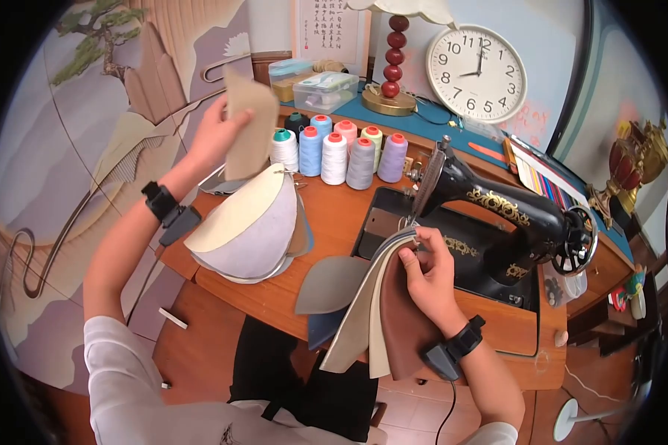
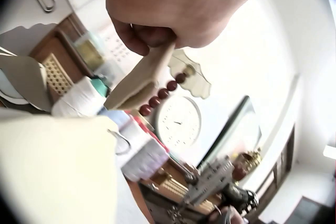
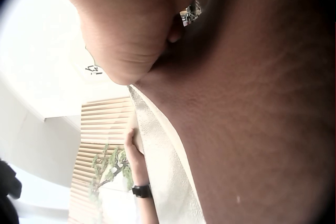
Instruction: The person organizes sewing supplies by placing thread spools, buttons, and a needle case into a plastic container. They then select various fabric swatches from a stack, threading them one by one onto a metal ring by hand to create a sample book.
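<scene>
In the head view the left hand [image 1: 217, 132] pinches a tan piece of material [image 1: 252, 126], raised above a fanned pile of pieces with a cream one [image 1: 237, 211] and a pale lilac one [image 1: 263, 230]. The left wrist view shows the left hand [image 2: 184, 8] holding the bent tan piece [image 2: 142, 79]. The right hand [image 1: 432, 274] grips the top of a hanging bundle with a brown piece [image 1: 404, 319] outermost. Up close in the right wrist view, the brown piece [image 3: 257, 108] lies beside a cream one [image 3: 165, 161] under the right hand [image 3: 126, 29].
A black sewing machine [image 1: 508, 208] stands on the wooden table [image 1: 326, 204] at the right. Several thread spools [image 1: 334, 159] stand behind the pile, with plastic boxes [image 1: 325, 90], a lamp [image 1: 388, 102] and a clock [image 1: 476, 73] farther back. A grey-green piece [image 1: 332, 285] lies near the front edge.
</scene>
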{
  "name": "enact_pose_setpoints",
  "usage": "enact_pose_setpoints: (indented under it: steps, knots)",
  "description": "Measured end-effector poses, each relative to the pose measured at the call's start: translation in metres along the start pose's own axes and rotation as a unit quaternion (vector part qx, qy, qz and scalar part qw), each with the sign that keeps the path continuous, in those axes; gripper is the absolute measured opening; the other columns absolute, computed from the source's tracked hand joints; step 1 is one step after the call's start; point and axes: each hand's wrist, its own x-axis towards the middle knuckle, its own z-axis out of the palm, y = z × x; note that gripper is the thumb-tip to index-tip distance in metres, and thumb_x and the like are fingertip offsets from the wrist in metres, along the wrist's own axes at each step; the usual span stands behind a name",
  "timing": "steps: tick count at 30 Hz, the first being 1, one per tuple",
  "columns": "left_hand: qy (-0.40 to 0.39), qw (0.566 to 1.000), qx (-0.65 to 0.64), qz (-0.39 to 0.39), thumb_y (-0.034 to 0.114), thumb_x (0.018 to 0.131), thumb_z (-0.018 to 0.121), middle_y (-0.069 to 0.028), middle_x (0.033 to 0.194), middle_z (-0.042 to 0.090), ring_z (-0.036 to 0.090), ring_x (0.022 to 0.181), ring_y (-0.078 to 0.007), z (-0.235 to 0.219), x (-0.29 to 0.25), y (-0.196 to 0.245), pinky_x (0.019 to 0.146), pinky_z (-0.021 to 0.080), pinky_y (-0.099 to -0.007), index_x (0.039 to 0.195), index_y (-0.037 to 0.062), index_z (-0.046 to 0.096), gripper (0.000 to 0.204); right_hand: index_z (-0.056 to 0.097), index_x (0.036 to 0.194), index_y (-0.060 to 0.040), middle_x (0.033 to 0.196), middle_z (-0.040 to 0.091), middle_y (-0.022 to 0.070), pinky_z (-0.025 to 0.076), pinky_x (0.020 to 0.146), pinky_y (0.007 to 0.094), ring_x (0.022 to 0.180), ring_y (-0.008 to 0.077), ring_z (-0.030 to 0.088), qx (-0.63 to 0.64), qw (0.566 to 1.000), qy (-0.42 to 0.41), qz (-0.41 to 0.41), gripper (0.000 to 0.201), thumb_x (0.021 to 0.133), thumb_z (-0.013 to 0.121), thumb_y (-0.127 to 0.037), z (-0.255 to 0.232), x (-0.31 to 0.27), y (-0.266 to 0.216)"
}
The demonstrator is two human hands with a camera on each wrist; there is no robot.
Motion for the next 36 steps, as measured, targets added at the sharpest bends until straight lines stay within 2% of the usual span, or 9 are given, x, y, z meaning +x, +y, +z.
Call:
enact_pose_setpoints:
  steps: [4, 8, 12, 13, 19, 23, 24, 26, 36]
  knots:
    - [-0.244, 0.915, 0.153, 0.283, 0.018, 0.093, 0.062, -0.0147, 0.105, 0.072, 0.072, 0.09, -0.0226, 0.057, -0.05, 0.015, 0.08, 0.057, -0.0359, 0.132, 0.0094, 0.058, 0.04, 0.054, 0.118, 0.0004, 0.102, 0.067, 0.0057, 0.052, 0.067, 0.0216, 0.085, 0.007, 0.065, 0.03, 0.999, -0.027, 0.01, 0.022, 0.097, 0.06, 0.003, -0.002, -0.001, 0.001]
    - [-0.4, 0.849, 0.248, 0.241, 0.017, 0.083, 0.062, -0.0191, 0.071, 0.066, 0.068, 0.067, -0.0345, 0.102, -0.105, 0.036, 0.067, 0.055, -0.0427, 0.12, 0.0123, 0.066, 0.038, 0.053, 0.121, 0.0, 0.117, 0.061, 0.008, 0.053, 0.081, 0.0232, 0.098, 0.011, 0.064, 0.1, 0.993, -0.046, 0.036, 0.025, 0.097, 0.057, 0.006, -0.002, -0.002, -0.003]
    - [-0.522, 0.771, 0.289, 0.222, 0.024, 0.083, 0.062, -0.0164, 0.068, 0.067, 0.068, 0.067, -0.0364, 0.116, -0.118, 0.037, 0.068, 0.056, -0.0449, 0.118, 0.0105, 0.066, 0.037, 0.052, 0.12, -0.0006, 0.119, 0.059, 0.006, 0.051, 0.07, 0.0203, 0.088, 0.0064, 0.062, 0.12, 0.991, -0.041, 0.045, 0.025, 0.096, 0.056, 0.007, -0.002, -0.002, -0.002]
    - [-0.553, 0.748, 0.325, 0.171, 0.025, 0.083, 0.063, -0.0169, 0.089, 0.072, 0.07, 0.083, -0.0354, 0.117, -0.117, 0.047, 0.077, 0.056, -0.0446, 0.12, 0.0075, 0.065, 0.04, 0.052, 0.119, -0.0009, 0.119, 0.059, 0.0055, 0.049, 0.065, 0.0192, 0.084, 0.0044, 0.061, 0.137, 0.988, -0.054, 0.049, 0.025, 0.096, 0.056, 0.008, -0.003, -0.002, -0.002]
    - [-0.541, 0.818, 0.08, 0.177, 0.01, 0.087, 0.055, -0.019, 0.142, 0.053, 0.053, 0.129, -0.0328, 0.131, -0.13, 0.023, 0.106, 0.043, -0.0412, 0.137, 0.0013, 0.054, 0.051, 0.052, 0.118, -0.0021, 0.115, 0.06, 0.0041, 0.044, 0.057, 0.0181, 0.074, 0.0008, 0.056, 0.136, 0.989, -0.037, 0.04, 0.024, 0.096, 0.056, 0.008, 0.0, -0.002, -0.008]
    - [-0.455, 0.881, -0.126, -0.025, -0.001, 0.084, 0.045, -0.0106, 0.128, 0.059, 0.056, 0.12, -0.0246, 0.149, -0.156, 0.02, 0.106, 0.043, -0.0383, 0.143, 0.0024, 0.046, 0.059, 0.052, 0.116, -0.0008, 0.12, 0.056, 0.0067, 0.05, 0.064, 0.0192, 0.085, 0.0052, 0.061, 0.143, 0.989, -0.024, 0.027, 0.023, 0.096, 0.057, 0.008, 0.0, 0.0, -0.005]
    - [-0.455, 0.88, -0.131, -0.027, -0.001, 0.084, 0.045, -0.0106, 0.128, 0.059, 0.056, 0.12, -0.0246, 0.151, -0.154, 0.017, 0.106, 0.043, -0.0383, 0.143, 0.0024, 0.046, 0.059, 0.052, 0.116, -0.0003, 0.124, 0.054, 0.0085, 0.052, 0.068, 0.0199, 0.091, 0.0074, 0.062, 0.14, 0.99, -0.013, 0.012, 0.023, 0.095, 0.057, 0.008, 0.001, 0.0, -0.003]
    - [-0.434, 0.837, -0.201, -0.266, 0.0, 0.091, 0.048, -0.0129, 0.138, 0.056, 0.056, 0.125, -0.0198, 0.155, -0.148, 0.016, 0.103, 0.047, -0.0339, 0.146, 0.0002, 0.045, 0.055, 0.052, 0.116, 0.0001, 0.129, 0.051, 0.0103, 0.054, 0.072, 0.0212, 0.096, 0.0096, 0.063, 0.128, 0.991, -0.017, 0.023, 0.024, 0.095, 0.057, 0.009, 0.001, 0.0, -0.002]
    - [-0.464, 0.775, -0.357, -0.237, -0.005, 0.075, 0.047, -0.0113, 0.132, 0.053, 0.055, 0.119, -0.0173, 0.168, -0.153, -0.008, 0.098, 0.047, -0.0299, 0.152, 0.0041, 0.036, 0.078, 0.051, 0.118, -0.0011, 0.142, 0.044, 0.0132, 0.056, 0.074, 0.0233, 0.099, 0.0109, 0.064, 0.104, 0.994, -0.023, 0.011, 0.027, 0.094, 0.057, 0.009, -0.001, 0.001, -0.005]
